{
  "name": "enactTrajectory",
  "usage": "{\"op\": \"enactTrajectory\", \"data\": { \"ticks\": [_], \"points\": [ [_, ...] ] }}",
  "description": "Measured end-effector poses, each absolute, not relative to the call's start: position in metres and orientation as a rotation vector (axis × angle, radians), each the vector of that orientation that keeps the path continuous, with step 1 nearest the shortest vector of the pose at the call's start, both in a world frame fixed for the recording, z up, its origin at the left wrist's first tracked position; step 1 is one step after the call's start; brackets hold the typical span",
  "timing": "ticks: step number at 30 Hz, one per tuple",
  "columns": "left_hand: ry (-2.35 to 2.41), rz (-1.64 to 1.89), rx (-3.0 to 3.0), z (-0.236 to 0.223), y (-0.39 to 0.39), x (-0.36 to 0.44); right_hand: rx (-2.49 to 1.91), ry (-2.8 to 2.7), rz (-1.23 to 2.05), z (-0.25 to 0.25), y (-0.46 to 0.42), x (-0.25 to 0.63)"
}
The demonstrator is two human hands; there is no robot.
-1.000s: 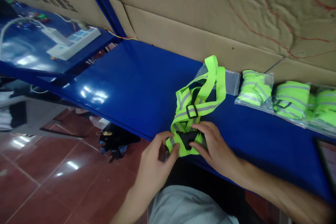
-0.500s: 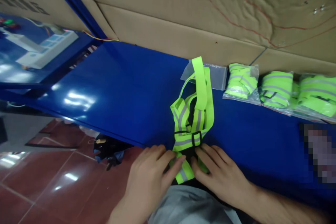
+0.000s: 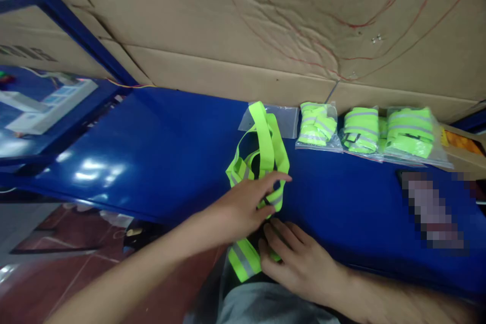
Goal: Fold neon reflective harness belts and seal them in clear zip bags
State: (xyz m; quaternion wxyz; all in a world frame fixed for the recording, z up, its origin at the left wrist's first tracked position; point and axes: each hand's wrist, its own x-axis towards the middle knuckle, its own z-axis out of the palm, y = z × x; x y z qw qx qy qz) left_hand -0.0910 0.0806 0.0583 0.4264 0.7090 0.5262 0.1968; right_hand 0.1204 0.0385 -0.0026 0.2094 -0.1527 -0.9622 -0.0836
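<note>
A neon-green strap harness with grey reflective stripes [image 3: 261, 147] lies on the blue metal table [image 3: 170, 147], its lower end hanging over the near edge. My left hand [image 3: 246, 202] reaches across the harness middle, fingers stretched out flat on the straps. My right hand [image 3: 292, 258] rests at the table's near edge, fingers pressing the lower strap end beside a black buckle, partly hidden. An empty clear plastic bag [image 3: 284, 119] lies just behind the harness.
Three clear bags of folded green harnesses [image 3: 317, 124] [image 3: 360, 129] [image 3: 410, 131] line the back right, against a cardboard wall [image 3: 243, 25]. A white power strip [image 3: 49, 106] sits on a shelf at left. A blurred-out patch lies at right. Red floor tiles show below.
My left hand has moved up from the table edge onto the middle of the harness. My right hand stays at the lower end. The view has shifted right.
</note>
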Motion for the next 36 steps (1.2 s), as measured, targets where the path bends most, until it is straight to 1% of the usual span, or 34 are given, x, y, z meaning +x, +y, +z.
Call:
{"op": "enactTrajectory", "data": {
  "ticks": [3, 5, 7, 10, 12, 16, 18, 22, 26, 30, 33, 36],
  "points": [
    [1.189, 0.894, 1.077, 0.065, 0.091, -0.099, -0.427, -2.654, -0.228, -0.004, 0.040, 0.122],
    [1.135, 1.146, 0.745, 0.069, 0.099, -0.107, -0.431, -2.643, -0.231, -0.004, 0.041, 0.123],
    [1.132, 1.298, 0.592, 0.072, 0.107, -0.116, -0.428, -2.636, -0.249, -0.004, 0.041, 0.123],
    [1.198, 1.373, 0.592, 0.069, 0.124, -0.129, -0.426, -2.650, -0.271, -0.004, 0.040, 0.123],
    [1.334, 1.299, 0.829, 0.063, 0.137, -0.134, -0.432, -2.655, -0.278, -0.004, 0.039, 0.123],
    [1.685, 0.875, 1.733, 0.049, 0.154, -0.118, -0.433, -2.622, -0.310, -0.004, 0.037, 0.122],
    [1.733, 0.789, 1.988, 0.045, 0.153, -0.102, -0.424, -2.622, -0.313, -0.004, 0.038, 0.122],
    [1.684, 0.611, 2.373, 0.039, 0.153, -0.081, -0.399, -2.651, -0.301, -0.002, 0.040, 0.124],
    [1.615, 0.472, 2.528, 0.022, 0.171, -0.088, -0.349, -2.652, -0.307, 0.003, 0.042, 0.131],
    [1.666, 0.507, 2.540, 0.005, 0.193, -0.091, -0.260, -2.681, -0.282, 0.009, 0.046, 0.138],
    [1.661, 0.539, 2.523, 0.018, 0.194, -0.092, -0.236, -2.718, -0.259, 0.012, 0.049, 0.140],
    [1.532, 0.531, 2.546, 0.051, 0.166, -0.100, -0.231, -2.741, -0.252, 0.014, 0.053, 0.143]
  ]
}}
